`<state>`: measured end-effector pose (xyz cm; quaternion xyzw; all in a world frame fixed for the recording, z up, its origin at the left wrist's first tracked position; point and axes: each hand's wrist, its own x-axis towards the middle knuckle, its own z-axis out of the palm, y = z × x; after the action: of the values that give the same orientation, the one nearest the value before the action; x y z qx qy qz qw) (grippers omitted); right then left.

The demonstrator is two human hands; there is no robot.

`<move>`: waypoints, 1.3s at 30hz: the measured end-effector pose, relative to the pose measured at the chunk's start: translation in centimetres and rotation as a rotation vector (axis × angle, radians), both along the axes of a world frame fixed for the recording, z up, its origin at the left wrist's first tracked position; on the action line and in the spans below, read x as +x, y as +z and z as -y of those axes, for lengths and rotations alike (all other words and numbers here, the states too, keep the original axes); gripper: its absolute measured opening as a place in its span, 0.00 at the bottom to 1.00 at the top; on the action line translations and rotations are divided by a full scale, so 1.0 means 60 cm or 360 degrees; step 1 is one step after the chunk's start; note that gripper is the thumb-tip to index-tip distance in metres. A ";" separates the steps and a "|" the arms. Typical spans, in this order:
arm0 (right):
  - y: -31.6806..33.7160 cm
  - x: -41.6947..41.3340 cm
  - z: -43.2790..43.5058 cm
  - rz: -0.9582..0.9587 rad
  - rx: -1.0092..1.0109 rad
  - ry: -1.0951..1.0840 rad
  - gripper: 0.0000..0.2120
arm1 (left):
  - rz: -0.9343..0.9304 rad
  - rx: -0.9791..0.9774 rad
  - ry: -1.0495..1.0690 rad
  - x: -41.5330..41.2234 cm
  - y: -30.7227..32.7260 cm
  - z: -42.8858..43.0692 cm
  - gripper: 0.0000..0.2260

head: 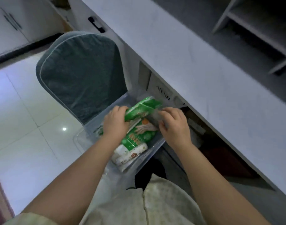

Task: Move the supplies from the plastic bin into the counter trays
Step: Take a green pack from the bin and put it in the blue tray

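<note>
A clear plastic bin (83, 137) rests on a chair seat below the counter edge. Inside lie a green pack printed with gloves (139, 135) and white rolls in wrappers (130, 155). On top sits another green pack (143, 108), tilted. My left hand (116, 125) grips its left end. My right hand (173, 125) holds its right end, where a clear plastic flap shows between the fingers. Both hands are inside the bin.
The chair's grey-green padded back (80, 73) stands just behind the bin. A long pale counter (195, 65) runs diagonally on the right, with a white shelf unit (260, 34) at its far side. Boxes sit in the dark space under the counter. White tiled floor lies to the left.
</note>
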<state>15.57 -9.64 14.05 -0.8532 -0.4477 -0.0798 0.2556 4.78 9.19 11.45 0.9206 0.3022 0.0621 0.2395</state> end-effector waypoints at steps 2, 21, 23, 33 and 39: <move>0.027 -0.022 0.056 0.0067 0.0003 -0.0119 0.10 | 0.0115 0.0010 -0.0101 -0.004 0.048 0.018 0.17; 0.249 -0.150 0.783 0.0545 0.0060 -0.1262 0.16 | 0.0854 0.0370 -0.1637 0.130 0.365 0.765 0.15; 0.258 -0.178 0.883 0.0566 0.0037 -0.1379 0.18 | 0.0889 0.0387 -0.1704 0.123 0.369 0.876 0.14; 0.287 -0.234 1.229 0.0456 0.0012 -0.1632 0.12 | 0.0923 0.0227 -0.1837 0.147 0.391 1.260 0.14; 0.278 -0.164 1.343 0.0422 0.0024 -0.1692 0.15 | 0.1088 0.0320 -0.1659 0.259 0.406 1.344 0.15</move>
<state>5.74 -90.24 30.70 -0.9427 0.0174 -0.3079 0.1275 20.30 -71.47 35.79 0.8930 -0.2870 0.2561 0.2337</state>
